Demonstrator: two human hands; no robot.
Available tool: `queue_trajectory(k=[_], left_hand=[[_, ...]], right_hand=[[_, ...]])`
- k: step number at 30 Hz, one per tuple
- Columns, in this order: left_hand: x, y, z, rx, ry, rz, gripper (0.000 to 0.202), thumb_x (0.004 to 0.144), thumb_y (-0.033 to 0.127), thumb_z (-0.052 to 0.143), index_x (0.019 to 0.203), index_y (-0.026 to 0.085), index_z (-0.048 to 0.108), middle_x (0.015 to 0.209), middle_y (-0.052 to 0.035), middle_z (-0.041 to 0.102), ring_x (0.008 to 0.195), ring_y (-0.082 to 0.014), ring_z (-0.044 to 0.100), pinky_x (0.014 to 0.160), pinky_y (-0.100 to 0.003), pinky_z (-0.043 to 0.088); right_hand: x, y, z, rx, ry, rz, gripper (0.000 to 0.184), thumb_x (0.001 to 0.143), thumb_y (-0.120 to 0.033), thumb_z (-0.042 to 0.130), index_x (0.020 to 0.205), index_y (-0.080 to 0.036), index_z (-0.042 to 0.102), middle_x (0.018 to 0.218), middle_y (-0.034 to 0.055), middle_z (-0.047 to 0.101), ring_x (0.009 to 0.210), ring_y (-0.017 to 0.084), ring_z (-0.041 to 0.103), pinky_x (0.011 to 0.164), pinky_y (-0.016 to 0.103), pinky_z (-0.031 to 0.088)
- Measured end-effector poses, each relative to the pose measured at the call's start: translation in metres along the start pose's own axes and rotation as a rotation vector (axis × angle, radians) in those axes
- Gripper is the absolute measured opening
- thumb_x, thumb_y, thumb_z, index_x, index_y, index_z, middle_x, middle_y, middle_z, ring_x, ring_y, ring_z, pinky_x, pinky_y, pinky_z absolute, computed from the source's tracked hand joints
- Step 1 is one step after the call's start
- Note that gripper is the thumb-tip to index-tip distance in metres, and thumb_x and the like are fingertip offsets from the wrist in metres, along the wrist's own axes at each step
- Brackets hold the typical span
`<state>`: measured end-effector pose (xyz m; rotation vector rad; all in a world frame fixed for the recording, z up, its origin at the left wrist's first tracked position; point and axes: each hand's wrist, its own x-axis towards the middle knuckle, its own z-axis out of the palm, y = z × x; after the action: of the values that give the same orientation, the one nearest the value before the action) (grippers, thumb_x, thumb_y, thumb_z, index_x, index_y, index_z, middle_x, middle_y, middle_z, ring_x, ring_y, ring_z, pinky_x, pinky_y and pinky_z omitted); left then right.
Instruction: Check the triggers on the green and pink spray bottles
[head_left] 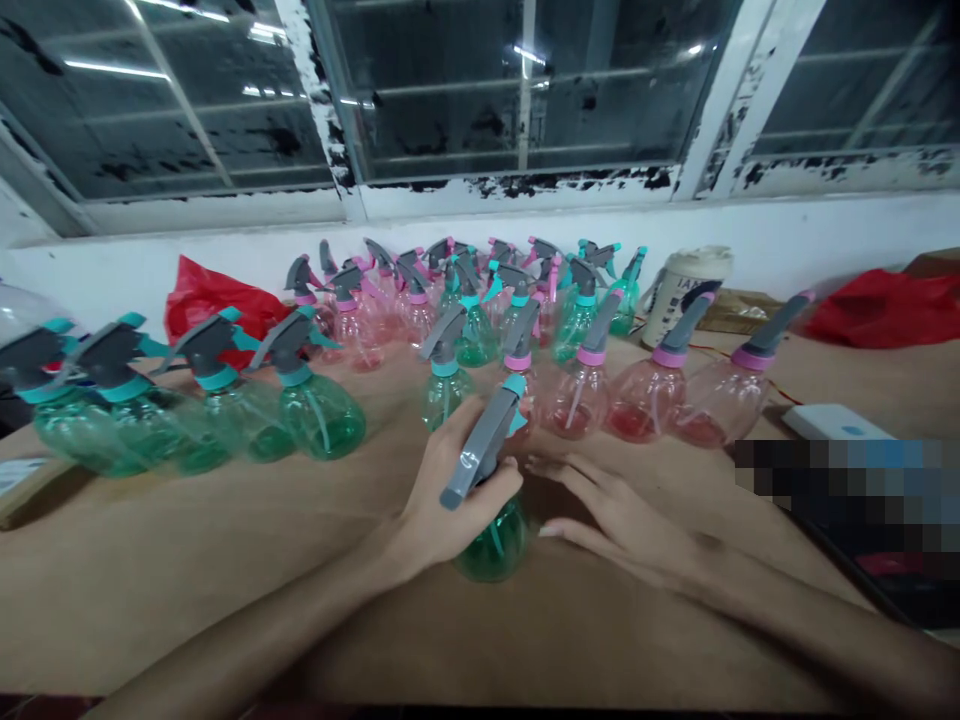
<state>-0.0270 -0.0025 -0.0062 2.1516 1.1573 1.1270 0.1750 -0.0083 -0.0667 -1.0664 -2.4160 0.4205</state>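
Observation:
My left hand (442,495) is wrapped round the neck of a green spray bottle (491,540) with a grey trigger head and teal collar, standing on the brown table (225,580). Beside that bottle, my right hand (615,520) lies flat on the table, fingers stretched out and holding nothing. Just behind the hands stand a green bottle (445,385) and a row of pink bottles (637,400) with pink collars.
Several green spray bottles (187,410) line the left side, and a cluster of pink and green ones (465,290) fills the back by the white wall. Red bags (206,295) (885,305), a white tub (682,290) and a white box (832,420) lie about.

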Motion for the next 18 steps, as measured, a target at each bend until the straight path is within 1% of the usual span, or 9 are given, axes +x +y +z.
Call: queue_trajectory(k=[3, 6, 8, 11, 13, 16, 18], left_hand=[[0.007, -0.003, 0.003, 0.0, 0.007, 0.013, 0.017, 0.074, 0.02, 0.05, 0.089, 0.025, 0.055, 0.081, -0.0018, 0.059, 0.068, -0.0191, 0.057, 0.069, -0.038, 0.051], [0.014, -0.004, 0.005, 0.012, 0.03, 0.018, 0.013, 0.073, 0.02, 0.049, 0.084, 0.026, 0.055, 0.078, -0.0008, 0.059, 0.066, -0.0189, 0.058, 0.066, -0.037, 0.051], [0.02, -0.004, 0.005, 0.028, 0.035, 0.031, 0.014, 0.071, 0.02, 0.049, 0.082, 0.027, 0.055, 0.074, 0.0001, 0.058, 0.063, -0.0188, 0.057, 0.063, -0.036, 0.052], [0.029, -0.005, 0.005, 0.022, -0.009, 0.069, 0.022, 0.067, 0.018, 0.048, 0.086, 0.028, 0.054, 0.073, 0.0011, 0.058, 0.059, -0.0177, 0.056, 0.057, -0.034, 0.052], [0.034, -0.006, 0.004, 0.009, -0.025, 0.087, 0.024, 0.066, 0.017, 0.047, 0.086, 0.028, 0.054, 0.072, 0.0016, 0.057, 0.058, -0.017, 0.055, 0.054, -0.032, 0.051], [0.036, -0.009, 0.004, -0.001, -0.049, 0.056, 0.017, 0.066, 0.019, 0.047, 0.08, 0.027, 0.053, 0.071, 0.0012, 0.056, 0.057, -0.0171, 0.054, 0.053, -0.032, 0.05], [0.035, -0.009, 0.005, -0.026, -0.082, 0.006, 0.018, 0.067, 0.022, 0.048, 0.083, 0.027, 0.054, 0.073, 0.0004, 0.059, 0.053, -0.0166, 0.054, 0.05, -0.032, 0.05]], right_hand=[[-0.003, 0.025, 0.006, -0.032, 0.046, -0.009, 0.04, 0.088, -0.041, 0.048, 0.123, -0.022, 0.049, 0.125, 0.0099, 0.056, 0.115, 0.024, 0.053, 0.094, 0.046, 0.045], [-0.002, 0.039, 0.013, -0.067, 0.069, -0.037, 0.035, 0.09, -0.033, 0.047, 0.123, -0.022, 0.05, 0.125, 0.0091, 0.057, 0.117, 0.022, 0.051, 0.096, 0.046, 0.044], [-0.001, 0.043, 0.017, -0.084, 0.052, -0.053, 0.037, 0.09, -0.029, 0.046, 0.125, -0.02, 0.049, 0.126, 0.0094, 0.056, 0.12, 0.021, 0.049, 0.099, 0.044, 0.042], [-0.001, 0.043, 0.021, -0.101, 0.031, -0.071, 0.035, 0.091, -0.026, 0.044, 0.124, -0.019, 0.052, 0.128, 0.0091, 0.056, 0.123, 0.021, 0.046, 0.102, 0.044, 0.039], [-0.001, 0.041, 0.023, -0.093, 0.04, -0.074, 0.033, 0.091, -0.025, 0.044, 0.123, -0.02, 0.054, 0.126, 0.0084, 0.057, 0.123, 0.021, 0.045, 0.102, 0.045, 0.039], [-0.002, 0.04, 0.023, -0.055, 0.034, -0.042, 0.034, 0.091, -0.025, 0.044, 0.123, -0.02, 0.053, 0.124, 0.0076, 0.059, 0.125, 0.021, 0.043, 0.103, 0.045, 0.039], [-0.002, 0.041, 0.022, -0.032, 0.007, -0.013, 0.035, 0.092, -0.026, 0.043, 0.125, -0.022, 0.052, 0.127, 0.0067, 0.057, 0.126, 0.02, 0.041, 0.103, 0.044, 0.038]])
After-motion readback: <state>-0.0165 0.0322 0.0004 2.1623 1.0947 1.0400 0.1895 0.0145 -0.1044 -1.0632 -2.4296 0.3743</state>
